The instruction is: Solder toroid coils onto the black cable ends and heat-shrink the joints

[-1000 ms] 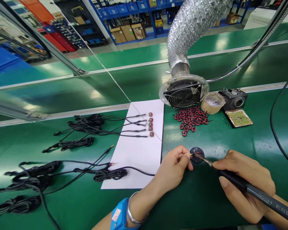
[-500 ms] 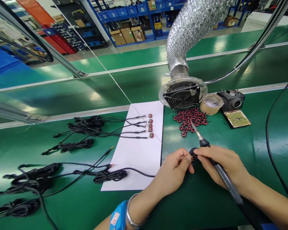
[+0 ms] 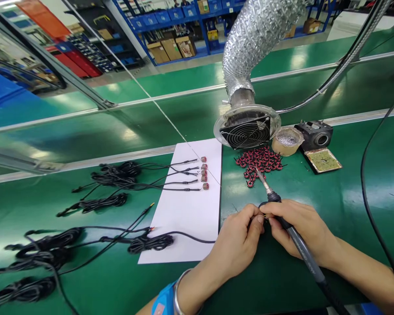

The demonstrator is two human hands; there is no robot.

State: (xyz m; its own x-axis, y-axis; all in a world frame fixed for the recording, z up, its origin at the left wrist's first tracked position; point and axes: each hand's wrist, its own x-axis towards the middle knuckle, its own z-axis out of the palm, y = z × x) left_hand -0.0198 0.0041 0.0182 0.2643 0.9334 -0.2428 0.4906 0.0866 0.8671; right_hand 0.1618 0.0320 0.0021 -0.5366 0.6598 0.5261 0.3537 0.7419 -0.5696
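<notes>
My left hand [image 3: 239,238] is closed in a pinch on a thin wire end at a small black disc fixture [image 3: 263,205] on the green mat. My right hand [image 3: 300,232] is closed round a black soldering iron [image 3: 293,238], whose tip points up and away toward a pile of red-and-black coils [image 3: 259,162]. The fingertips of both hands meet over the fixture, and whatever lies on it is hidden. A black cable [image 3: 187,236] runs from my left hand across the white paper sheet [image 3: 190,210].
Several finished cables with coils [image 3: 202,173] lie on the paper. Bundled black cables [image 3: 49,245] lie at the left. A fume fan on a foil duct [image 3: 248,127], a solder pot [image 3: 286,141], an iron stand [image 3: 315,133] and a sponge tray [image 3: 323,160] stand behind.
The soldering iron tip has lifted off the fixture and swung upward. My right hand has moved left so that its fingers meet my left hand's over the fixture.
</notes>
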